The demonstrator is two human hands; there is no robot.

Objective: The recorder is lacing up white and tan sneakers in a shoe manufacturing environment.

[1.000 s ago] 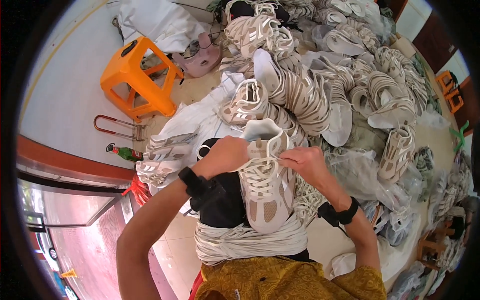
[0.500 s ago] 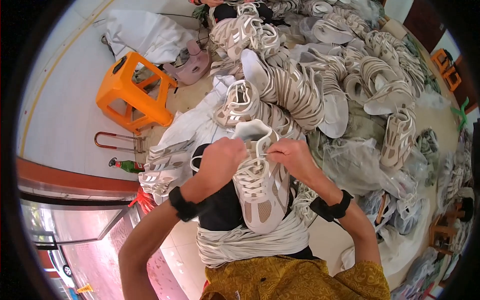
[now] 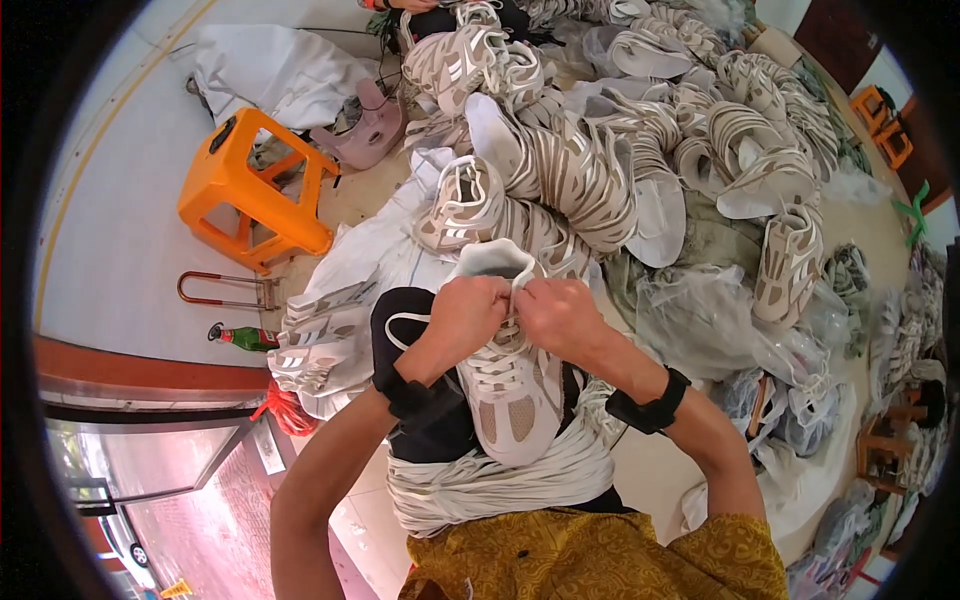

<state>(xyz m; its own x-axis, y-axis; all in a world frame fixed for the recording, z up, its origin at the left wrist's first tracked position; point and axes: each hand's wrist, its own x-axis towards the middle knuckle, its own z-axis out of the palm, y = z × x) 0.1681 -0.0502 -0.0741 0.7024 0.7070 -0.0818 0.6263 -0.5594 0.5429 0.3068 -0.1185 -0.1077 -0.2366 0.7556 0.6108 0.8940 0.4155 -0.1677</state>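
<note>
the person is lacing a white and beige sneaker (image 3: 505,385) that is lying on their lap, toe pointing toward their body and heel opening facing away toward the heap. the lacing is looking well along: white laces are already crossing in neat rows up most of the shoe's front, and both hands are now working at the topmost eyelets near the collar, so what is left appears to be finishing the top and securing the ends. the left hand (image 3: 462,312) is clenching around a lace end at the collar, with a loose loop of lace trailing off toward the wrist, and the right hand (image 3: 553,315) is pinching the lace or tongue edge just beside it, the two hands touching. the sneaker is showing mesh toe panels in tan, a pale sole and a white lining. a thick bundle of white laces (image 3: 490,480) is resting across the lap beneath the shoe. beyond the hands, a big pile of matching striped sneakers (image 3: 600,150) is covering the work surface, and an orange plastic stool (image 3: 250,185) is standing on the floor to the left.
</note>
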